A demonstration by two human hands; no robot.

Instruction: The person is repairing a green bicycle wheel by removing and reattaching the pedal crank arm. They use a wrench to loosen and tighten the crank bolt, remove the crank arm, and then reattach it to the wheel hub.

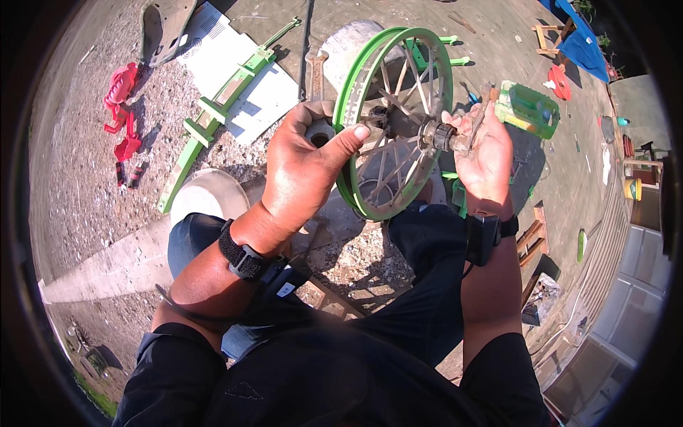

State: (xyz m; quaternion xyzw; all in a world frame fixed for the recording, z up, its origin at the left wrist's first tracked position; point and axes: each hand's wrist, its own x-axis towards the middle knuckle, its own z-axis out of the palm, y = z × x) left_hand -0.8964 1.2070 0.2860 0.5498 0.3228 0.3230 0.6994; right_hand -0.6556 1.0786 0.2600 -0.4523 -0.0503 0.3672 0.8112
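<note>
A small spoked wheel (393, 192) with a worn green rim stands upright between my hands. My left hand (302, 160) is closed, its thumb against the rim's left side. A rusty wrench (316, 77) is also in that hand; its jaws point away and its ring end shows beside the thumb. At the wheel's right side, a dark hub (437, 135) leads to a metal crank arm (481, 121) with a worn green pedal (528, 110) at its far end. My right hand (487, 160) is turned palm up, fingers curled round the crank arm, partly hidden.
A long green frame piece (206, 128) lies across a white sheet (249, 117) at the left, near red plastic parts (122, 92). A pale upturned bucket (352, 53) stands beyond the wheel. Blue cloth (583, 43) and a wooden stool (549, 39) are far right.
</note>
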